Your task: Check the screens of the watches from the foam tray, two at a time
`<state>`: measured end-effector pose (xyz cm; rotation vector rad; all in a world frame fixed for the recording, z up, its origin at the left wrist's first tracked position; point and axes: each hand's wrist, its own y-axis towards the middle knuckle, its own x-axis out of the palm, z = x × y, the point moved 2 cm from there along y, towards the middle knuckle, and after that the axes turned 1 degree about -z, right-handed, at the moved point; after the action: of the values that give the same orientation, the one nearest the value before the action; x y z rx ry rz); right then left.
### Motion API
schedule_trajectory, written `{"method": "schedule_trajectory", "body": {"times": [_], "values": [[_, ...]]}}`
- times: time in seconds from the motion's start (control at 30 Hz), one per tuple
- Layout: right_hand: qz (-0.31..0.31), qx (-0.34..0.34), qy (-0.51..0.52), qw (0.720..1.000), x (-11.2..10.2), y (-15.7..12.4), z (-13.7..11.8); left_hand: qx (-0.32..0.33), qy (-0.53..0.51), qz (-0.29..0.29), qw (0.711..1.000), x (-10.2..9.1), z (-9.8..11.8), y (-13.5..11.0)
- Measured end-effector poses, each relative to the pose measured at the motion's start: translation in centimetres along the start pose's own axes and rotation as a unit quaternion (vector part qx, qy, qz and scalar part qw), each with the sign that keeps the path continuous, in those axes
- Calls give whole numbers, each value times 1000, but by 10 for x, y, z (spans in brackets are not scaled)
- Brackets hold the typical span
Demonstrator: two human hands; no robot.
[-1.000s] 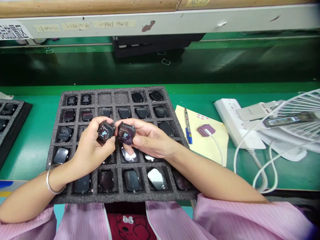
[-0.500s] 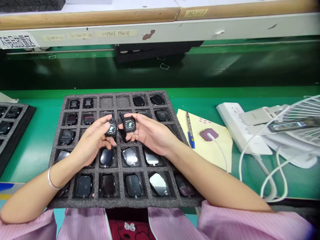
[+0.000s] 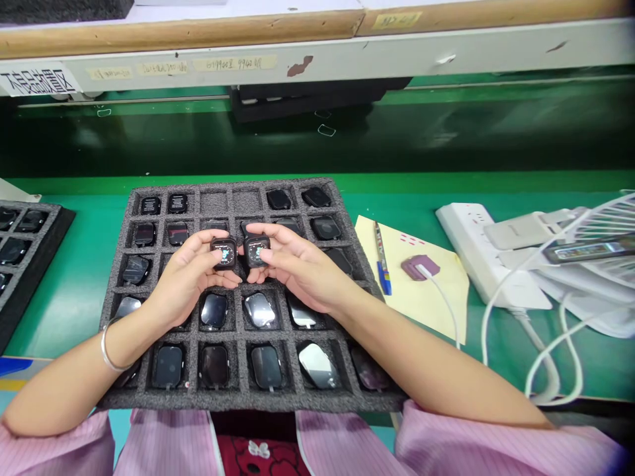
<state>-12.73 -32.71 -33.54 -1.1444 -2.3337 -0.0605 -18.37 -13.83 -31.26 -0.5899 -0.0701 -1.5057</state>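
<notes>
My left hand (image 3: 186,277) pinches a small black watch body (image 3: 224,253) with a lit screen. Beside it my right hand (image 3: 292,268) grips a second lit watch body (image 3: 256,251). The two watches are side by side, almost touching, just above the middle rows of a grey foam tray (image 3: 347,254). Most pockets of the tray hold dark watch bodies; two pockets in the far row are empty. A silver bangle is on my left wrist.
A second foam tray (image 3: 44,248) with watch bodies lies at the left. To the right lie a yellow paper (image 3: 426,297) with a pen (image 3: 381,258) and a purple charger puck (image 3: 419,268), a white power strip (image 3: 471,238), cables and a white fan (image 3: 602,225).
Both hands have carried the two watches away from me and lowered them toward the tray's middle rows. The watch faces now tilt more upward.
</notes>
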Motion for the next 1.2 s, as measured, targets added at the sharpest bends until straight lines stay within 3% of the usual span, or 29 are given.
{"method": "schedule_trajectory", "body": {"times": [1.2], "values": [[-25, -22, -67, 997, 4, -3, 2, 40, 90, 1, 995, 6, -3, -2]]}}
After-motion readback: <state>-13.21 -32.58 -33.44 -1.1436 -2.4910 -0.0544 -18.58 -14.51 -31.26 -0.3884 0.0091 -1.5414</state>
